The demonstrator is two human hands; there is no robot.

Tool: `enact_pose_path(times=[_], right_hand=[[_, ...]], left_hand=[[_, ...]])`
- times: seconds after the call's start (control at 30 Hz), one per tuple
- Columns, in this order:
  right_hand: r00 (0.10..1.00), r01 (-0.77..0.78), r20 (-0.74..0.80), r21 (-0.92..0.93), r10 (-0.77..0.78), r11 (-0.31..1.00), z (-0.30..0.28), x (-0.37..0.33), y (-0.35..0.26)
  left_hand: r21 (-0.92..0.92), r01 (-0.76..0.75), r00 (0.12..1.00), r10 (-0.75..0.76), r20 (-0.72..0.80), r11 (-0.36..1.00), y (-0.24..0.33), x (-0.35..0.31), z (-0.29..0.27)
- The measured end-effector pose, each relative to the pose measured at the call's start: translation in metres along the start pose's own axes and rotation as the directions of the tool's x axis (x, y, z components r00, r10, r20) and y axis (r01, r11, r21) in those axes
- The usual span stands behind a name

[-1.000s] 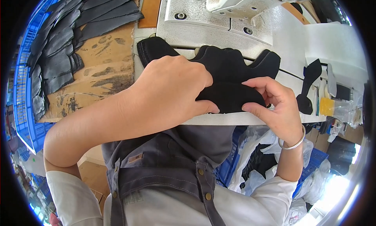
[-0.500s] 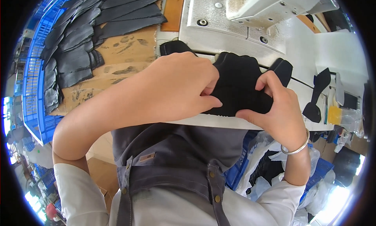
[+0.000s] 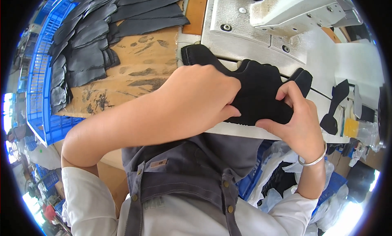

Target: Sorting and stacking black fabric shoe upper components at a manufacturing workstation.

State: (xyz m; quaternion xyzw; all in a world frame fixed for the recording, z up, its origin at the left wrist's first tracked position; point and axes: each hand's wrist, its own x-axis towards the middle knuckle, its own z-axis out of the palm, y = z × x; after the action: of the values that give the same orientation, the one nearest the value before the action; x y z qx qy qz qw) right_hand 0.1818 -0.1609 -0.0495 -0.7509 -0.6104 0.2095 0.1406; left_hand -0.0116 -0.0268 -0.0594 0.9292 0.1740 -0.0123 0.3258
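Note:
A black fabric piece [image 3: 261, 89] with a wavy far edge and flared ends lies on the white bed of a sewing machine, right in front of me. My left hand [image 3: 208, 91] reaches across it from the left, fingers curled down and closed on its left part; the fingertips are hidden behind the hand. On the right side, my right hand [image 3: 300, 115] pinches the piece, with bent fingers on top and the thumb at the near edge. One flared end shows beyond the left knuckles, another beyond the right fingers.
Stacked black cut pieces [image 3: 87, 52] lie on stained cardboard [image 3: 143, 60] beside a blue basket [image 3: 38, 101]. The white machine arm [image 3: 294, 11] rises at the far right. Nearer on the right are a narrow black piece [image 3: 335, 105] and a yellow block [image 3: 350, 127].
The whole view has shifted, so everything sits slightly farther right. More of the piece's left flared end shows past my left hand. Both hands keep their hold.

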Motion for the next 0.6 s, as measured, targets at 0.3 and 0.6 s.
enact_pose_path(times=[0.3,0.6], right_hand=[[0.996,0.078,-0.037,-0.002,-0.078,0.997,0.003,-0.001,0.01],[0.96,-0.275,0.178,0.428,0.218,0.861,-0.022,-0.011,0.043]], left_hand=[[0.3,-0.188,0.921,0.274,-0.278,0.935,0.038,-0.007,0.059],[0.457,-0.111,0.941,0.242,-0.238,0.883,0.033,0.001,0.076]])
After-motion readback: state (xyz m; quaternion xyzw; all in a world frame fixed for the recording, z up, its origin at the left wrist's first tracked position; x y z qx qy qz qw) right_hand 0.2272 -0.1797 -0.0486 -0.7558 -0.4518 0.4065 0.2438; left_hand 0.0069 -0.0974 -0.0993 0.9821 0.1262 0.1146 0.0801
